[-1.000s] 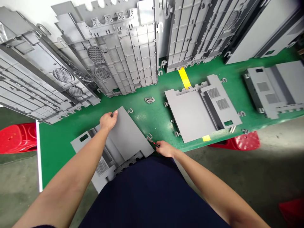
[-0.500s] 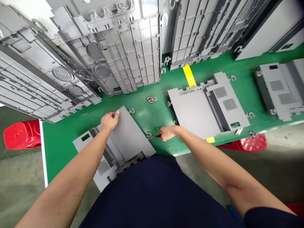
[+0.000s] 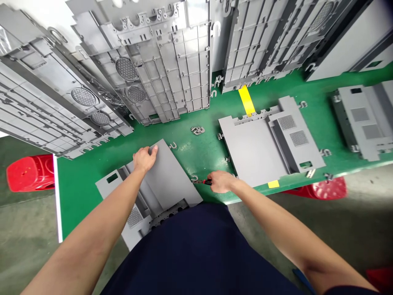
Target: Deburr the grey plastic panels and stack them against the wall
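Observation:
A grey plastic back panel [image 3: 166, 180] lies flat on the green table [image 3: 202, 153] right in front of me. My left hand [image 3: 144, 158] rests on its far edge, fingers curled over the rim. My right hand [image 3: 220, 181] is closed on a small red-handled tool [image 3: 206, 181]. The tool's tip points at a small hook-shaped grey tab [image 3: 194, 178] at the panel's right edge. Another hook-shaped tab [image 3: 172, 145] sticks out at the panel's far corner.
A second grey panel [image 3: 264, 141] lies to the right, a third [image 3: 365, 121] at the far right. Several ribbed grey panels [image 3: 172, 65] lean upright at the back. Loose cut tabs [image 3: 198, 130] lie mid-table. Red stools [image 3: 29, 172] stand under both table ends.
My right hand moved from the panel's near right corner up along the edge and now holds the tool at the hook tab. My left hand stayed on the panel.

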`<state>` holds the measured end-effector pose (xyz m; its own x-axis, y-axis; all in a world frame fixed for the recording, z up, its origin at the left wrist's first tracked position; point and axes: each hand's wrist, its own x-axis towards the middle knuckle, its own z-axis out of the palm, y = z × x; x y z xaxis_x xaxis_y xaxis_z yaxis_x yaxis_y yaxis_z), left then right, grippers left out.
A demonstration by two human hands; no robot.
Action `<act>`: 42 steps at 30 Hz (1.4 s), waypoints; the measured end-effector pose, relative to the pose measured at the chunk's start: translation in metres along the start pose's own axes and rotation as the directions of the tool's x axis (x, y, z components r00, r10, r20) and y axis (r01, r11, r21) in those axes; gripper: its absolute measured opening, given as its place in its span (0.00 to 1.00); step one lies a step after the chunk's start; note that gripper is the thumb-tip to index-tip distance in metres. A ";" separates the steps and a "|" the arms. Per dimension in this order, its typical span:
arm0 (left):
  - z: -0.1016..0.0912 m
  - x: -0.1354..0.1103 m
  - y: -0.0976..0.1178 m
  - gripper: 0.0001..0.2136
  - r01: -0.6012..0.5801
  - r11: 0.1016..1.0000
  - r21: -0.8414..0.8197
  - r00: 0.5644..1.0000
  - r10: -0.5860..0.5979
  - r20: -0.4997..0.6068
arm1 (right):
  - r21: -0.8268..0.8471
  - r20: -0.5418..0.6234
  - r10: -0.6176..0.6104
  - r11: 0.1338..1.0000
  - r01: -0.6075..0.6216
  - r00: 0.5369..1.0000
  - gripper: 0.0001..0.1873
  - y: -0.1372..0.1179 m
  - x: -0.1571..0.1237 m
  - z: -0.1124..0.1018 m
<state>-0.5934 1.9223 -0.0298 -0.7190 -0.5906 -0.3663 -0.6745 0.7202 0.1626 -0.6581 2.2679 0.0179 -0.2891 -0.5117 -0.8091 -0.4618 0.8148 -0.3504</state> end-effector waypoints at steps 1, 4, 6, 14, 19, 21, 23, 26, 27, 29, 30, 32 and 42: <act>0.000 0.000 0.000 0.33 -0.001 1.000 0.000 1.000 0.001 -0.002 | -0.023 0.001 -0.007 1.000 0.007 1.000 0.07 -0.002 0.004 -0.008; -0.002 -0.002 0.001 0.33 0.003 1.000 -0.010 1.000 -0.003 -0.001 | -0.078 0.066 -0.035 0.996 0.040 0.997 0.06 -0.009 0.019 -0.034; -0.004 -0.003 0.001 0.32 0.008 1.000 -0.016 1.000 -0.008 0.008 | -0.103 0.133 -0.039 0.993 0.053 0.990 0.07 -0.014 0.029 -0.049; 0.005 -0.002 -0.001 0.31 -0.017 1.000 -0.013 1.000 0.017 -0.018 | -0.105 0.145 0.022 0.994 -0.007 0.989 0.11 -0.012 0.073 -0.108; 0.010 0.000 -0.003 0.32 -0.010 1.000 -0.029 1.000 0.010 -0.025 | 0.174 0.036 0.083 0.981 -0.088 0.996 0.12 0.001 0.082 -0.109; 0.009 0.000 -0.003 0.32 -0.014 0.999 -0.034 1.000 0.014 -0.025 | 0.311 0.073 0.079 0.945 -0.098 0.994 0.14 0.004 0.074 -0.088; 0.009 0.000 -0.003 0.32 -0.016 0.999 -0.031 1.000 0.015 -0.027 | 0.409 0.101 0.064 0.907 -0.100 0.993 0.16 0.005 0.061 -0.058; 0.007 0.000 -0.003 0.32 -0.011 1.000 -0.019 1.000 0.011 -0.022 | 0.446 0.053 0.099 0.888 -0.112 0.994 0.16 0.000 0.033 -0.006; 0.007 0.000 -0.003 0.32 -0.008 1.000 -0.016 1.000 0.008 -0.019 | 0.435 0.021 0.120 0.893 -0.117 0.993 0.15 -0.002 0.024 0.012; 0.005 0.000 -0.002 0.33 -0.004 1.000 -0.013 1.000 0.004 -0.013 | 0.403 -0.028 0.131 0.909 -0.109 0.991 0.12 -0.009 0.006 0.043; 0.005 0.000 -0.001 0.33 -0.004 1.000 -0.012 1.000 0.003 -0.014 | 0.394 -0.041 0.131 0.913 -0.104 0.991 0.11 -0.012 -0.002 0.056; 0.004 0.000 0.000 0.32 -0.003 1.000 -0.011 1.000 0.003 -0.019 | 0.392 -0.057 0.131 0.915 -0.098 0.990 0.19 -0.019 -0.013 0.077; 0.003 0.000 0.005 0.33 0.016 1.000 0.025 1.000 -0.015 -0.023 | 0.378 -0.175 0.161 0.922 -0.085 0.971 0.38 -0.028 -0.016 0.103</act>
<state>-0.5959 1.9270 -0.0317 -0.7125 -0.6098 -0.3471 -0.6812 0.7198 0.1337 -0.5544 2.2810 -0.0082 -0.5018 -0.4132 -0.7599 -0.0842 0.8977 -0.4326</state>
